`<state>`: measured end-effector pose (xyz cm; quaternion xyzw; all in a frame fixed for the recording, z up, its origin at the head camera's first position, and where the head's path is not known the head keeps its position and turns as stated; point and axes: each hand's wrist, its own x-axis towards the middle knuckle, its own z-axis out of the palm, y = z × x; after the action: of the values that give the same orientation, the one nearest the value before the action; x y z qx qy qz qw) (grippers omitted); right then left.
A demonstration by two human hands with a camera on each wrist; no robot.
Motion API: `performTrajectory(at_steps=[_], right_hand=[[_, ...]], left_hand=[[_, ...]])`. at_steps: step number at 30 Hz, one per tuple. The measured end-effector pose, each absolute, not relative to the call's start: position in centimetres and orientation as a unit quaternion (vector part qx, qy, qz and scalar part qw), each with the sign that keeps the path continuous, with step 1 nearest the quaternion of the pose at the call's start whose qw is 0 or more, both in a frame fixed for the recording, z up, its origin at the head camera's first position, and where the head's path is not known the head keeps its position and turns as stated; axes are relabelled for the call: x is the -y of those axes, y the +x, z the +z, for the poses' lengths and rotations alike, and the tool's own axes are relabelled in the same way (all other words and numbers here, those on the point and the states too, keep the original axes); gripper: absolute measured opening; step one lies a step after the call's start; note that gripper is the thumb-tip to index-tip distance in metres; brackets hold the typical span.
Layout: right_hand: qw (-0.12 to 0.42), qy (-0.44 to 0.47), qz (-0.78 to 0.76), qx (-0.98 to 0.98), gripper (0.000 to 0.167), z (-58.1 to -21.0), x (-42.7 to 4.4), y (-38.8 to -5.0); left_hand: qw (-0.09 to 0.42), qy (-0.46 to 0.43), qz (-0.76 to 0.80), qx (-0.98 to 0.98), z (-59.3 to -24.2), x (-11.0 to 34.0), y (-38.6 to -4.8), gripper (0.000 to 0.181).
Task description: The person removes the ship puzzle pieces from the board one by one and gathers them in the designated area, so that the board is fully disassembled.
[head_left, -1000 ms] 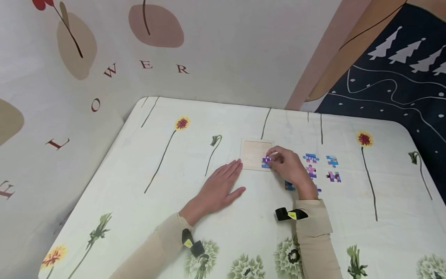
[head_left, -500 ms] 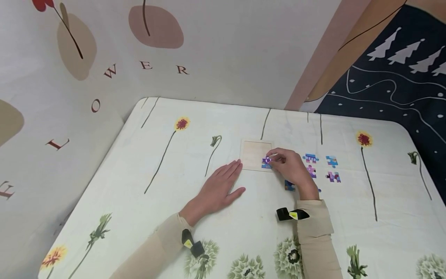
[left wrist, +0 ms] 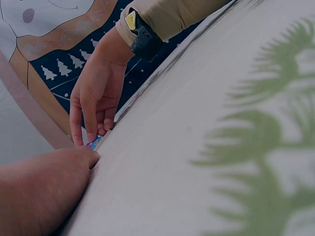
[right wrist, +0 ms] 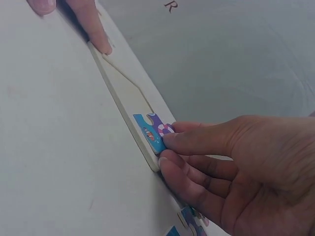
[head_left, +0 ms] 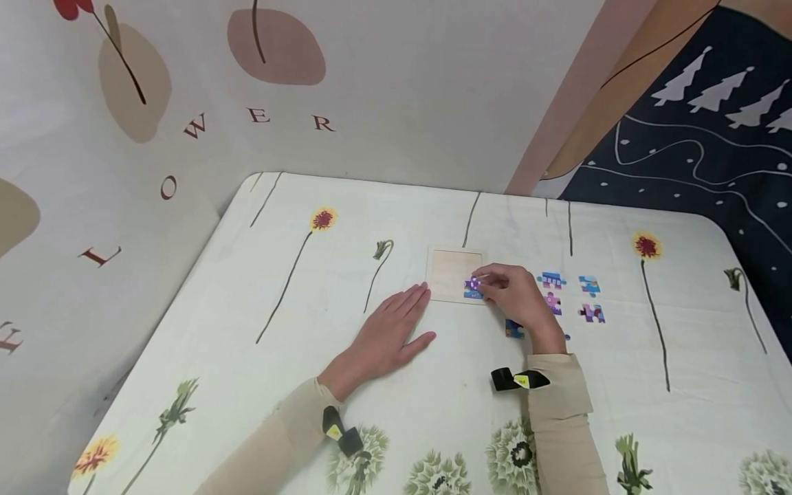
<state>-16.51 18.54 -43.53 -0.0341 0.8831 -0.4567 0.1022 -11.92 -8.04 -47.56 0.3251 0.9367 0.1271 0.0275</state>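
A shallow square wooden puzzle tray (head_left: 450, 267) lies on the table. In its near right corner sits a purple and blue jigsaw piece (head_left: 472, 290); the right wrist view shows an orange striped fish on this jigsaw piece (right wrist: 148, 133). My right hand (head_left: 518, 297) pinches the piece at its right edge between thumb and forefinger, the other fingers loosely bent beside the tray. Flat on the table lies my left hand (head_left: 388, 335), fingers straight, fingertips touching the tray's left edge. In the left wrist view, the left hand (left wrist: 44, 184) hides most of the tray.
Several loose jigsaw pieces lie right of the tray, among them a blue and purple one (head_left: 551, 280), a light blue one (head_left: 589, 285) and a pink one (head_left: 592, 314). A dark blue piece (head_left: 514, 329) is partly under my right wrist. A wall (head_left: 402, 137) rises behind the table.
My right hand has lowered slightly toward me while keeping its pinch on the jigsaw piece, which has barely shifted in the corner. The left hand has stayed in place.
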Motion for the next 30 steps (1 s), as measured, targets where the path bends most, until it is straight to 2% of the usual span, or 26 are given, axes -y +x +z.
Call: performTrajectory(at_steps=[11, 22, 30], right_hand=[[0.085, -0.057, -0.479, -0.872, 0.023, -43.0, -19.2, -16.3], [0.099, -0.013, -0.472, -0.876, 0.023, -42.1, -20.1, -15.6], [0.096, -0.019, -0.464, -0.88, 0.021, -42.2, -20.9, -15.0]], left_hand=[[0.014, 0.329, 0.131, -0.935, -47.4, 7.9, -12.1, 0.075], [0.024, 0.326, 0.131, -0.936, -47.3, 7.9, -12.0, 0.075], [0.022, 0.326, 0.135, -0.935, -47.4, 8.1, -11.9, 0.076]])
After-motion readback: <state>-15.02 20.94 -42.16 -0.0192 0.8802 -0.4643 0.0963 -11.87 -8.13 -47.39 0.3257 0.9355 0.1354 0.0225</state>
